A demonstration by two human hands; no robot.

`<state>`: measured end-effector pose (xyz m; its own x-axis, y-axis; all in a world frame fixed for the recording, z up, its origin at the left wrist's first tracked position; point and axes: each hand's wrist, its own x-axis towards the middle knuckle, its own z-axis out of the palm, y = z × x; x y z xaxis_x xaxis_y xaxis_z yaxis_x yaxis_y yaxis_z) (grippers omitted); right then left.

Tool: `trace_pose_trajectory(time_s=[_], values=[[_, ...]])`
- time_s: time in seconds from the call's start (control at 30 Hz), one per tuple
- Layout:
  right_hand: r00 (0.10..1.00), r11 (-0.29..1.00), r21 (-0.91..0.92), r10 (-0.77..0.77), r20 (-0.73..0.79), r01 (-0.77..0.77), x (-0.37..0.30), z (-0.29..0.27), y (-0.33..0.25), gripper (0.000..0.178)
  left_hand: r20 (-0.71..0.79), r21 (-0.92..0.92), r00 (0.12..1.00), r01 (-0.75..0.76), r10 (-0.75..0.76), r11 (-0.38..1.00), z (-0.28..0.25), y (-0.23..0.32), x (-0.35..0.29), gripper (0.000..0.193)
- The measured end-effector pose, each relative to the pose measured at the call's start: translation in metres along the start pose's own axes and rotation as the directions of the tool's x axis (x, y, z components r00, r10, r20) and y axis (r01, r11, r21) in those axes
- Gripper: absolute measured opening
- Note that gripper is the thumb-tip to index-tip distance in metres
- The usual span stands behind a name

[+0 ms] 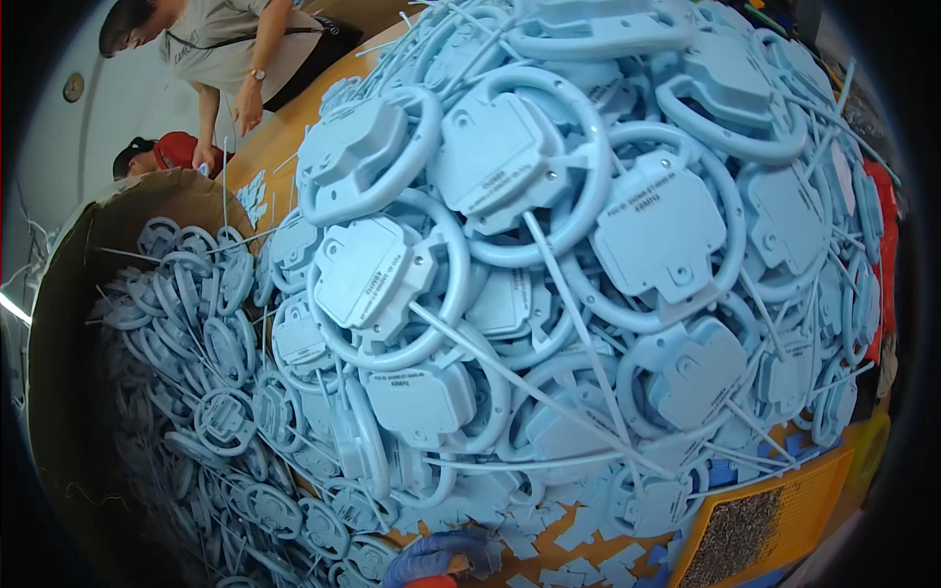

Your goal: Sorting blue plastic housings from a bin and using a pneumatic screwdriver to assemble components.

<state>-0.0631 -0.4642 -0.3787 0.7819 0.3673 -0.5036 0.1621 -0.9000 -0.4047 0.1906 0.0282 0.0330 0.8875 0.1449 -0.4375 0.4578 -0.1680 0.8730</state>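
Only one hand shows, at the lower edge left of the middle. It seems to be my left hand (446,557), in a blue glove with a bare fingertip showing. Its fingers are bent and partly blurred, closed around something I cannot make out. A red piece (431,581) shows just below it, cut off by the frame edge. Right beyond the hand rises a tall heap of light-blue plastic toy steering wheels (662,225), many with long thin moulding sticks. Light-blue flat scraps (578,529) lie beside the hand. My right hand is out of view.
A deep cardboard box (59,255) full of similar wheels stands at left. A yellow tray (818,510) with a dark, rough filling sits at lower right. Scraps lie on the orange-brown table (279,137); beyond it are a person in a light shirt (240,44) and one in red (176,150).
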Motion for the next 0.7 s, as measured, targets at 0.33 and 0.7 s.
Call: trace_pose_trajectory(time_s=[0.33,0.7], values=[[0.975,0.978,-0.021,-0.209,-0.071,0.208,0.128,-0.023,-0.04,0.044,-0.21,-0.146,0.977,-0.078,0.046,0.986,-0.113,0.189,0.195,0.021],[0.871,0.889,-0.006,-0.45,-0.2,0.458,0.246,-0.033,-0.12,0.041,-0.437,-0.195,0.889,-0.241,0.136,0.951,-0.159,0.238,0.168,0.019]])
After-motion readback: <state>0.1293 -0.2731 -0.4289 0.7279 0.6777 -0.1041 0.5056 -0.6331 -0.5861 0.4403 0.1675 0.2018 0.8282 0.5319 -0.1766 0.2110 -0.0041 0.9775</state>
